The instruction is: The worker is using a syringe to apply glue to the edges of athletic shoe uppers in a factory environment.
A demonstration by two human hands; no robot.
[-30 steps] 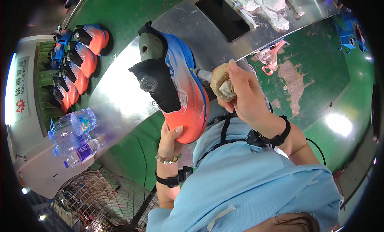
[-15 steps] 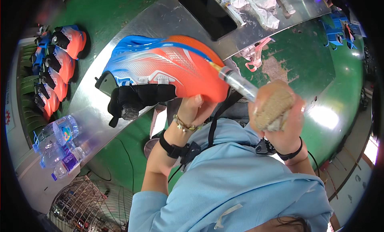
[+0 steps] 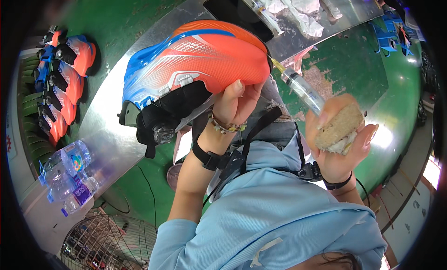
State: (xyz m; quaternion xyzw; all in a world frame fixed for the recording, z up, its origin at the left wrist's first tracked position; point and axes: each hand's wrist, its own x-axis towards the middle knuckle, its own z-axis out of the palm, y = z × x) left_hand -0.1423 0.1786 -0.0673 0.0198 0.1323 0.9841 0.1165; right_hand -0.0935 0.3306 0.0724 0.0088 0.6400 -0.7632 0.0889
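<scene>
My left hand point(image 3: 238, 102) grips an orange and blue sports shoe point(image 3: 205, 56) by its toe end, thumb on the upper. The shoe lies on its side in the air, its orange sole edge turned up and away and its black collar with a round dial toward me. In my right hand point(image 3: 337, 135) is a clear syringe point(image 3: 303, 89) with a yellowish tip, along with a tan, sponge-like block point(image 3: 339, 128) and some whitish material below it. The syringe tip is at the sole edge near the toe; whether it touches cannot be told.
A metal table point(image 3: 109, 107) runs beneath the shoe, holding a dark phone-like slab point(image 3: 237, 14), crumpled white paper point(image 3: 302, 14) and plastic bottles point(image 3: 72, 165). Several similar shoes point(image 3: 67, 88) stand on a rack at left. A wire-caged fan point(image 3: 109, 242) is at lower left.
The shoe has tilted and risen slightly with my left hand. My right hand has moved right and a little down, and the syringe tip has shifted right around the toe edge.
</scene>
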